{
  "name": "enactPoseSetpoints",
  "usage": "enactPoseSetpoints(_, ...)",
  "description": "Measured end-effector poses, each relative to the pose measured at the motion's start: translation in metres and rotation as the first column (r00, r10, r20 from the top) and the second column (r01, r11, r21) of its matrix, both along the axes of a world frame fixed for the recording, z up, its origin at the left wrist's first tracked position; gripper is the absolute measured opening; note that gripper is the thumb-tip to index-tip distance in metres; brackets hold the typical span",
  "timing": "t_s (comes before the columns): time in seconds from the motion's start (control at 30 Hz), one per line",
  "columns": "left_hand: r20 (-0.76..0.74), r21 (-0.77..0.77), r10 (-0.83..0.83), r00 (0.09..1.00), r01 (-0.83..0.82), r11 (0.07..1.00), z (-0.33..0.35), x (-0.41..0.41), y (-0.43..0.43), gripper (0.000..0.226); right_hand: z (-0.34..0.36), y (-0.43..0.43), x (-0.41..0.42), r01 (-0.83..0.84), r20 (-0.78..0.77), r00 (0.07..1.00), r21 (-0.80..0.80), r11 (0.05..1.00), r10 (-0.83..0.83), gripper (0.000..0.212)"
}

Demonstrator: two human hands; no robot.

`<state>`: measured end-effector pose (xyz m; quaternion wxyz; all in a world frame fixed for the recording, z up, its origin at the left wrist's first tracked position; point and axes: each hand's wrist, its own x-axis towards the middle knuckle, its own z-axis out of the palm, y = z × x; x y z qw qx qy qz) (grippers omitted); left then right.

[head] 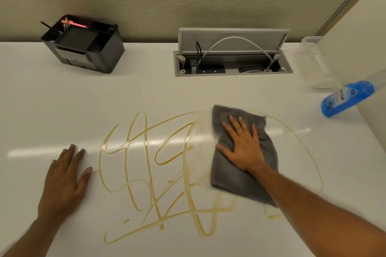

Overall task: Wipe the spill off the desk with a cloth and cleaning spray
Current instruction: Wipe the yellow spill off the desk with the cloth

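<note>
A yellow-brown spill (154, 175) loops in thin squiggly lines across the middle of the white desk (62, 100). My right hand (243, 146) presses flat, fingers spread, on a grey cloth (261, 183) at the spill's right side; the lines beside the cloth look smeared. Left of the spill, my left hand (64, 179) rests palm down on the desk, holding nothing. The blue cleaning spray bottle (344, 98) stands at the right, apart from both hands.
A black desk organiser (87, 48) with pencils sits at the back left. An open cable hatch (231, 58) with plugs and a white cable lies at the back centre. A clear plastic container (315, 62) stands behind the spray. A white panel rises at the far right.
</note>
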<state>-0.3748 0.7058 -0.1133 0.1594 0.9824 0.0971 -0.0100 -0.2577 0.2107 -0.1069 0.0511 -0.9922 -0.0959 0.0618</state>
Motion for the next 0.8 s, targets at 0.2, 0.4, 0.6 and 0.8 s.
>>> enactPoseSetpoints(0.2, 0.035, 0.005, -0.01, 0.999, 0.01, 1.0, -0.002, 0.0, -0.001, 0.07, -0.002, 0.086, 0.077, 0.021, -0.019, 1.0, -0.015, 1.0, -0.021, 0.093)
enactPoseSetpoints(0.4, 0.027, 0.016, -0.021, 0.999, 0.021, 1.0, 0.003, -0.002, -0.004, 0.073, -0.004, 0.11, -0.015, -0.302, 0.041, 0.953, 0.051, 0.952, 0.3, 0.076)
enactPoseSetpoints(0.6, 0.037, 0.025, -0.036, 0.999, 0.035, 0.999, 0.004, 0.0, -0.001, 0.073, 0.0, 0.019, -0.018, -0.058, 0.019, 0.998, 0.038, 0.998, 0.057, 0.08)
enactPoseSetpoints(0.8, 0.072, 0.028, -0.046, 0.996, 0.044, 0.999, 0.0, 0.001, -0.001, 0.072, 0.001, 0.099, 0.064, -0.038, -0.029, 0.999, -0.054, 0.998, 0.037, 0.101)
